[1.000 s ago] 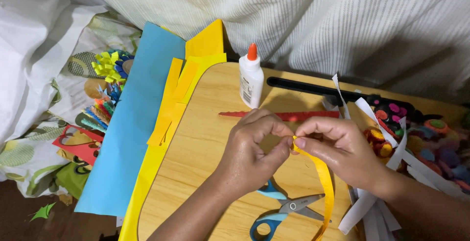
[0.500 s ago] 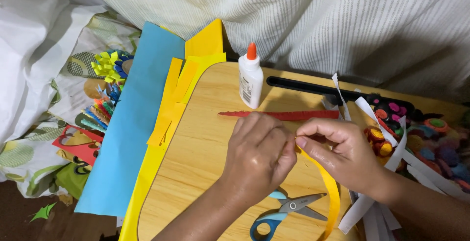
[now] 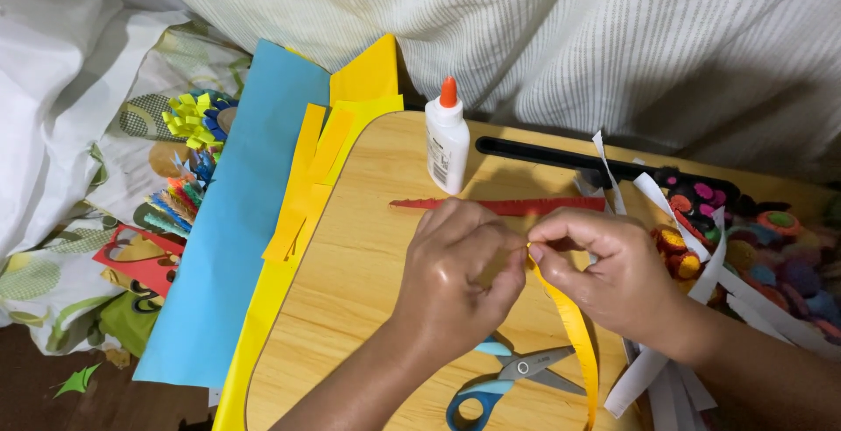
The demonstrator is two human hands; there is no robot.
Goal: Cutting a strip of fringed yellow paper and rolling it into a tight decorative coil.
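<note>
Yellow strip: a long paper strip [image 3: 574, 330] runs from the pinch of both hands down toward the near edge of the wooden board [image 3: 368, 247], trailing past the scissors.
Scissors: blue-handled pair [image 3: 512, 377] lying flat by the near edge, just beside the strip's tail.
Left hand: left hand [image 3: 460, 278] curled closed, thumb and fingers nipping the top end of the strip over the middle of the board.
Right hand: right hand [image 3: 613, 264] closed too, fingertips meeting the left's on that same end.
Doing it well: I'd judge the end is being rolled or folded; keep the pinch tight, edges aligned, and let the tail hang free of the scissors.
White strips: loose bundle [image 3: 692, 308] off the right edge.
Red strip: fringed red piece [image 3: 499, 206] lying across the board just beyond the hands.
Glue bottle: white with orange tip [image 3: 447, 142], upright near the far edge.
Blue and yellow sheets: blue sheet [image 3: 236, 212] and yellow sheets [image 3: 315, 177] along the left edge.
</note>
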